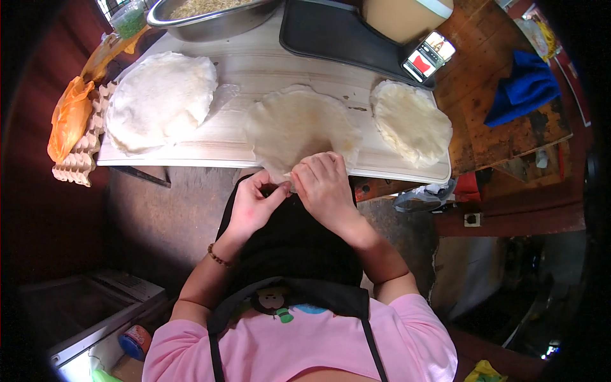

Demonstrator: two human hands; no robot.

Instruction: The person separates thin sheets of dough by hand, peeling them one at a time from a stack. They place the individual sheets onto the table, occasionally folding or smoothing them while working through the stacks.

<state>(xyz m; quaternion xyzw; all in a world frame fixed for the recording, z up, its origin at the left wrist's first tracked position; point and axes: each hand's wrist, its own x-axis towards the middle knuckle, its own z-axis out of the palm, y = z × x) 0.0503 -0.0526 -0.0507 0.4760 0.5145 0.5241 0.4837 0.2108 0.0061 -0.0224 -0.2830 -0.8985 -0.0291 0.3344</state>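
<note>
A thin, round, translucent wrapper sheet [299,118] lies at the middle of the table's near side, its near edge hanging over the front. My left hand [251,207] is closed in a pinch at that hanging edge, just off the table. Close beside it, my right hand [323,186] curls its fingers down over the same edge; its fingertips are partly hidden. To the left spreads a larger, whiter pile of round wrappers [162,102]. Another yellowish pile of wrappers [412,121] rests at the table's right end.
A metal basin [213,27] of shredded food stands at the back left of the table [254,54]. Behind the wrappers are a black tray [337,44], a phone [428,56] and a tan container [404,19]. Egg cartons [79,159] and an orange bag [71,118] sit left.
</note>
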